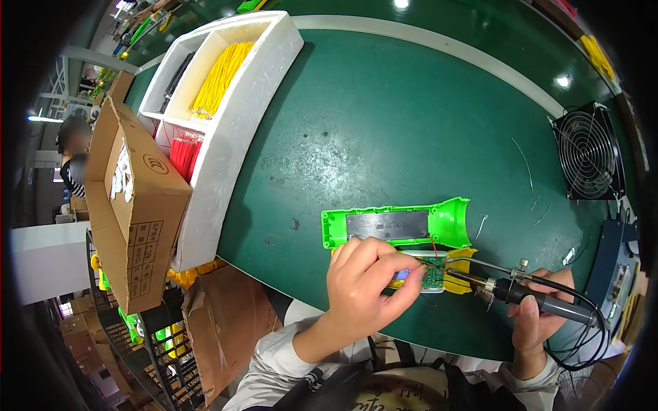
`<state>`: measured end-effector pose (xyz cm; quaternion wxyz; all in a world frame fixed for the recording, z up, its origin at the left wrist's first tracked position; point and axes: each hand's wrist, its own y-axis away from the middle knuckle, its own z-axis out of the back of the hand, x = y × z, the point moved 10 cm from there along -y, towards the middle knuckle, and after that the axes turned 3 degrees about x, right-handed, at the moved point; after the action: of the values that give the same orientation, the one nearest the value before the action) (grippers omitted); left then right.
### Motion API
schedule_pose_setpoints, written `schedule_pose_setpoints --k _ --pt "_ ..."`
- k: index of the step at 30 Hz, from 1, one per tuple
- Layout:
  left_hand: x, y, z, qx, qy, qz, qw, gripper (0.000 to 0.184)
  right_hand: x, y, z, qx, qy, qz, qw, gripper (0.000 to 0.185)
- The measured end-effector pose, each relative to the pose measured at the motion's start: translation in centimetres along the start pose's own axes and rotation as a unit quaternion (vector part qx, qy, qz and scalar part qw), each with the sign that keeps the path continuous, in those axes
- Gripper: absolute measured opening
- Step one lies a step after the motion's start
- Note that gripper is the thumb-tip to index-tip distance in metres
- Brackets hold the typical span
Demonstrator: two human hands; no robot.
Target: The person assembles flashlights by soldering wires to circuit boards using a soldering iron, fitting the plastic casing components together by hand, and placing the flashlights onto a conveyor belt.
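Note:
My left hand [373, 284] is closed in a pinch over the left side of a small green circuit board [433, 277], on what looks like a thin wire. My right hand [541, 312] grips a soldering iron [545, 303] with a solder feed tube [490, 266] along it. Its tip points left and reaches the board; whether it touches is too small to tell. Under the board lies a yellow plastic shell [460, 282], partly covered by my left hand. Just beyond is a bright green plastic housing [449, 222] with a dark plate inside; a red wire runs from it toward the board.
At the left, a white foam box [240, 113] holds yellow wires [223, 79], red wires [184, 154] and black wires. Beside it stands a cardboard box [147, 205] with white parts. A black fan [588, 151] and a blue-grey unit [606, 264] are at the right. Wire scraps lie nearby.

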<state>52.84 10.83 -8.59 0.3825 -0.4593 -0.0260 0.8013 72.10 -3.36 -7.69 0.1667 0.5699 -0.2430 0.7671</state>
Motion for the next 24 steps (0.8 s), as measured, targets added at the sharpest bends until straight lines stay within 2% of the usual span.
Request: schedule_pose_setpoints --k 8,11,24 --pt "-0.05 0.01 -0.05 0.003 -0.002 -0.001 1.000 0.017 0.64 -0.24 -0.61 0.009 0.043 0.012 0.999 0.033" --pt "-0.07 -0.01 -0.05 0.004 -0.002 -0.002 1.000 0.017 0.01 0.01 -0.14 0.007 -0.008 -0.012 1.000 0.032" --pt "0.03 0.06 0.02 -0.001 0.008 -0.003 1.000 0.017 0.01 -0.01 -0.25 0.024 -0.005 -0.016 1.000 0.027"
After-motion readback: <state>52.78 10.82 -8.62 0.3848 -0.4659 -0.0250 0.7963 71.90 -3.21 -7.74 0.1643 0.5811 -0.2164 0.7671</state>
